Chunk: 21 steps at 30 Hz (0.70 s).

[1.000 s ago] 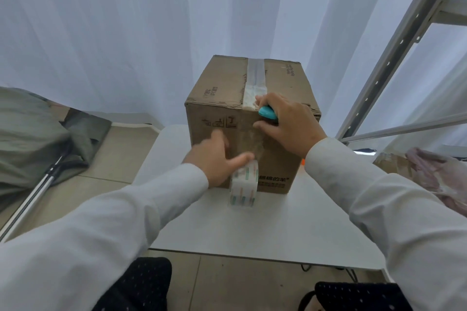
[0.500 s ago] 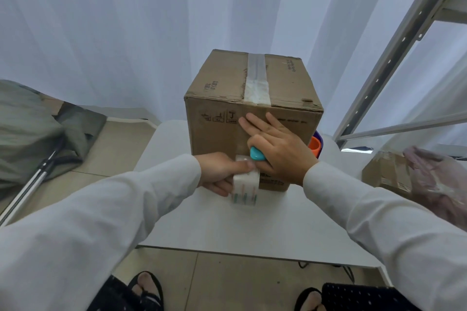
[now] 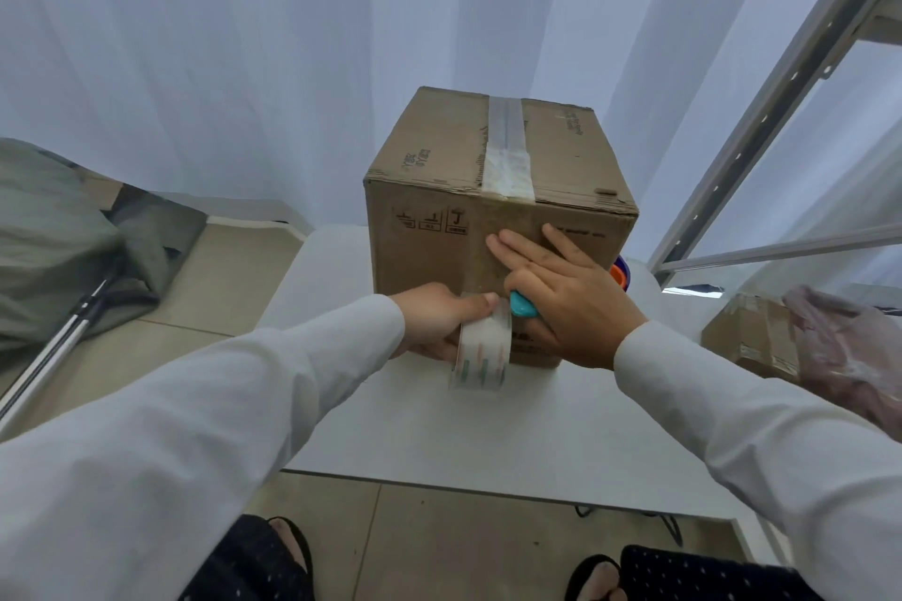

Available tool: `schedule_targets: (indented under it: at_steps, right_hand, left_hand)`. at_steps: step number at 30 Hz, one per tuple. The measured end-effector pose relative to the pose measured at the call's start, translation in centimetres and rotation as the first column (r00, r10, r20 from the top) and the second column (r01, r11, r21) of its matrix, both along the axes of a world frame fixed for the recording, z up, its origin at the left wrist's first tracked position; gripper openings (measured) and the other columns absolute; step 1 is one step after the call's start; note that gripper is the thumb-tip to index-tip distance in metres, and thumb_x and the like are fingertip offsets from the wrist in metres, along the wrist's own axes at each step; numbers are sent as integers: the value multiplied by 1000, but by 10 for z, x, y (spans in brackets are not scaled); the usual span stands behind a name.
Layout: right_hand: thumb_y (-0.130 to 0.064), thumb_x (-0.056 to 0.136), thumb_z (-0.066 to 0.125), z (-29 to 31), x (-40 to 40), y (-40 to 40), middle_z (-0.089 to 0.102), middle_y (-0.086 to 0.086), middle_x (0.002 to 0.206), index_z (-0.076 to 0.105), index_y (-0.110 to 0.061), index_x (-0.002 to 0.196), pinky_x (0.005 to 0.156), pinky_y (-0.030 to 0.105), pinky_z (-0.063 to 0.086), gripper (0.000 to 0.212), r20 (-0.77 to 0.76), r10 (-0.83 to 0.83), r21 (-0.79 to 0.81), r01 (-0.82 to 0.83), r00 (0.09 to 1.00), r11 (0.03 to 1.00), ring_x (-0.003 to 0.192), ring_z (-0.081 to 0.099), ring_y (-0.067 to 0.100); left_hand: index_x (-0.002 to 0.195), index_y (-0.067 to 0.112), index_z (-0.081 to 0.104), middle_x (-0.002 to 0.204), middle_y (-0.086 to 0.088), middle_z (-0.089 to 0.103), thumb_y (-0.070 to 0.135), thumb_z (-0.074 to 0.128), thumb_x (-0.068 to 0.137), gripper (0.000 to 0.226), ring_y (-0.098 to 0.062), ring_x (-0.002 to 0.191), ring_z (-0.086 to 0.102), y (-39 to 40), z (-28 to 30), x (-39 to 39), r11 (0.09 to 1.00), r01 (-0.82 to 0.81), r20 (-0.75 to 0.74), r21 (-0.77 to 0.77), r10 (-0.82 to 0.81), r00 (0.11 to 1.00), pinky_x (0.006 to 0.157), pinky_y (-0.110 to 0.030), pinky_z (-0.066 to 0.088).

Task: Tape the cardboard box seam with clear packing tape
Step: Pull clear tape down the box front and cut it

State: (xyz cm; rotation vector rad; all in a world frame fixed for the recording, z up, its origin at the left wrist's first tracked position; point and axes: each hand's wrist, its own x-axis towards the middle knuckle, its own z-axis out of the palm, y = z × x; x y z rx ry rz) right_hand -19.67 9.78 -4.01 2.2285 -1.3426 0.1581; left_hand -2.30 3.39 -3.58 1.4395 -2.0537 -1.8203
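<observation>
A brown cardboard box [image 3: 429,210] stands on a white table [image 3: 488,429]. A strip of clear tape [image 3: 506,151] runs along its top seam and down the front face. My left hand [image 3: 439,320] grips a roll of clear packing tape [image 3: 482,354] low against the front of the box. My right hand [image 3: 566,293] presses flat on the front face with fingers spread upward, and a small teal cutter [image 3: 523,305] is pinched under its thumb beside the roll.
An orange and blue object [image 3: 620,273] peeks out behind the box's right side. A metal shelf frame [image 3: 761,122] rises at right, with another taped carton and plastic wrap [image 3: 830,342] below it. Grey fabric and a metal pole [image 3: 58,347] lie on the floor at left.
My right hand slid from the box's top front edge down the front face. My left hand drew the tape roll lower, close to the table.
</observation>
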Motion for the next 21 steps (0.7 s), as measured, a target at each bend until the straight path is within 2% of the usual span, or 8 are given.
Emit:
schedule_targets:
  at_steps: [3, 6, 9, 11, 13, 16, 19, 21]
  right_hand:
    - [-34, 87, 36, -10, 1, -4, 51, 12, 137, 60, -14, 96, 114, 41, 12, 33, -22, -49, -8, 49, 999, 999, 132, 29, 20]
    - [-33, 86, 36, -12, 1, -6, 50, 13, 137, 59, -13, 97, 115, 38, 3, 33, -10, -56, 0, 56, 998, 998, 133, 25, 20]
    - [-34, 85, 34, -13, 1, -4, 52, 11, 136, 61, -14, 97, 116, 37, 2, 35, 16, -51, -2, 51, 999, 999, 132, 27, 20]
    - [-36, 85, 32, -12, 3, -3, 54, 10, 134, 62, -15, 95, 115, 43, 13, 38, -4, -55, -13, 55, 998, 998, 131, 37, 22]
    - [-36, 84, 32, -10, 4, -2, 56, 10, 132, 63, -16, 94, 107, 51, 18, 39, -6, -48, -6, 48, 999, 999, 129, 44, 24]
    - [-37, 83, 34, -7, 3, 0, 57, 9, 131, 63, -16, 96, 106, 50, 19, 38, -9, -19, -14, 19, 1000, 1000, 127, 46, 23]
    - [-34, 83, 54, -9, 3, 2, 55, 10, 133, 61, -16, 96, 109, 48, 18, 23, 13, 3, -31, -3, 1000, 1000, 129, 44, 23]
    - [-32, 79, 63, -13, 5, 2, 54, 11, 134, 62, -14, 96, 108, 49, 18, 25, 33, -8, -23, 9, 999, 1000, 130, 43, 25]
  left_hand:
    - [97, 11, 60, 73, 1, 66, 52, 43, 90, 44, -11, 66, 62, -4, 3, -2, 1000, -22, 3, 4, 22, 1000, 65, -19, 50]
    - [95, 10, 58, 72, 0, 65, 47, 46, 91, 39, -11, 62, 63, -3, 5, -4, 999, -54, -2, 10, 54, 999, 58, -16, 51]
    - [104, 5, 58, 86, -8, 69, 43, 48, 91, 41, -22, 80, 68, -1, 6, -7, 998, -66, -10, 13, 66, 998, 78, -30, 57]
    - [110, 4, 59, 103, -15, 70, 44, 48, 90, 46, -30, 99, 68, 0, 4, -7, 998, -66, 4, 4, 66, 998, 94, -39, 53]
    - [108, 5, 59, 106, -15, 69, 45, 48, 90, 45, -31, 104, 67, 1, 4, -8, 998, -69, 12, -2, 69, 998, 99, -40, 50]
    - [104, 6, 58, 97, -11, 68, 45, 48, 90, 42, -29, 100, 67, 2, 5, -8, 998, -69, 14, 0, 69, 998, 96, -36, 51]
    - [108, 5, 58, 95, -9, 67, 45, 47, 90, 45, -28, 95, 66, 3, 2, -8, 998, -65, 1, -13, 65, 998, 90, -33, 52]
    - [113, 3, 58, 91, -8, 67, 45, 47, 91, 48, -26, 90, 66, 3, -1, -6, 997, -76, -19, -17, 75, 997, 83, -30, 53]
